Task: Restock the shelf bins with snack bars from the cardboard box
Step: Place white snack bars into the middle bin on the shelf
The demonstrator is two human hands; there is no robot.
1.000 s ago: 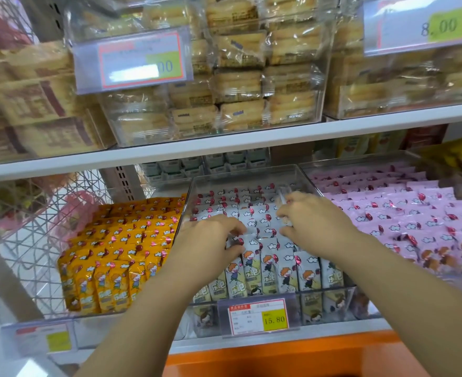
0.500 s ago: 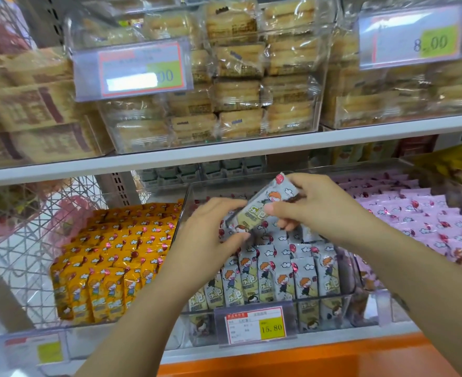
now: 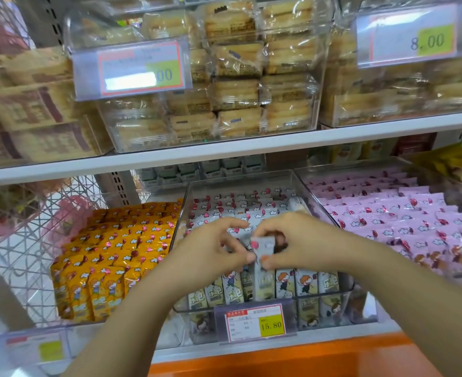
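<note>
Right grip pinches one grey snack bar upright by its top end, over the front row of the clear bin below it. Left grip touches its edge; pinch unclear to me. Likely light, slick, crushable: I'd hold the end seal.

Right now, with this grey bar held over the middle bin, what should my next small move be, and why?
Probably push the grey bar down into the front row. Left hand and right hand pinch its top; its lower end is between neighbours in the middle bin, yet it stands taller than them.
</note>
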